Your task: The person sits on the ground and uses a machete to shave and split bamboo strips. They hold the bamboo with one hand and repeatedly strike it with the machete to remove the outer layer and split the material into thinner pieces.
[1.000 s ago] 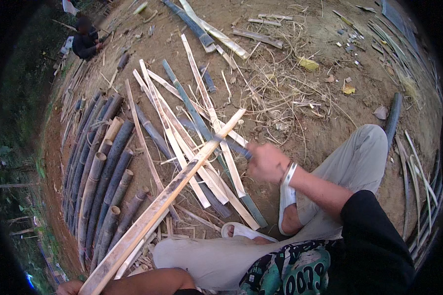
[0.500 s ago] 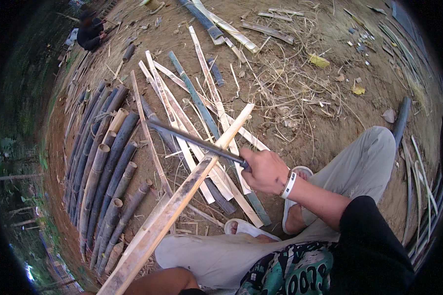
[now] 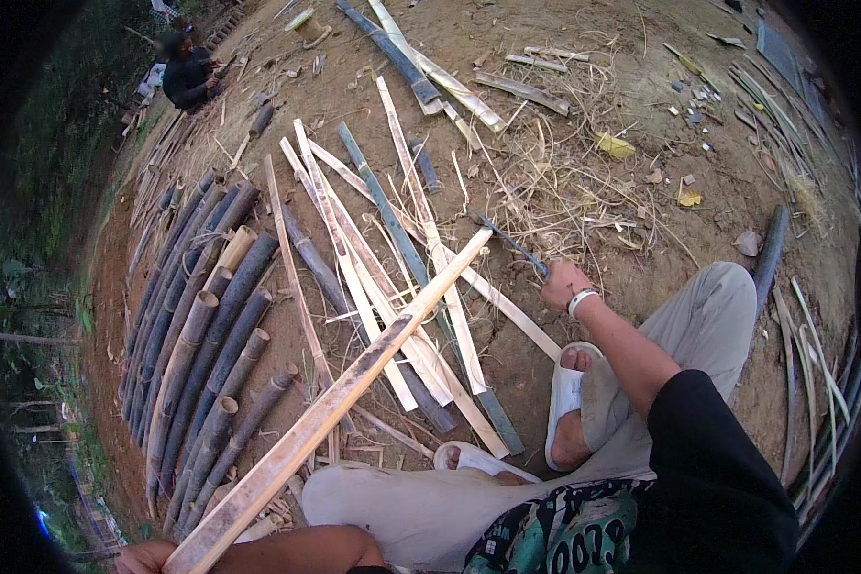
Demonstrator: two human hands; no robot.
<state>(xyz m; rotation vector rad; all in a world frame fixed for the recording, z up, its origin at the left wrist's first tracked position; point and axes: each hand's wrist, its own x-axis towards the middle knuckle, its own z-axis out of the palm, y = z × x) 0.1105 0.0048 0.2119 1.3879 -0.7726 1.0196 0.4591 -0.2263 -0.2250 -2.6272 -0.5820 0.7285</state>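
A long pale bamboo strip with darker patches runs slantwise from the lower left up to the middle. Its near end is in my left hand, which is closed around it at the lower edge and only partly visible. My right hand grips the handle of a long-bladed knife. The knife points up and left, and its blade looks foreshortened, its tip close to the strip's far end. Beneath the strip, several split bamboo pieces lie crossed on the ground.
Dark bamboo poles are stacked to the left. Curly shavings cover the soil ahead. More bamboo lengths lie at the far side, and thin strips at the right. Another person sits at the far left. My sandalled feet are close by.
My right hand has moved right and away from me, carrying the knife off the strip's middle to its far end. The strip has shifted slightly down and left, bringing my left hand into view.
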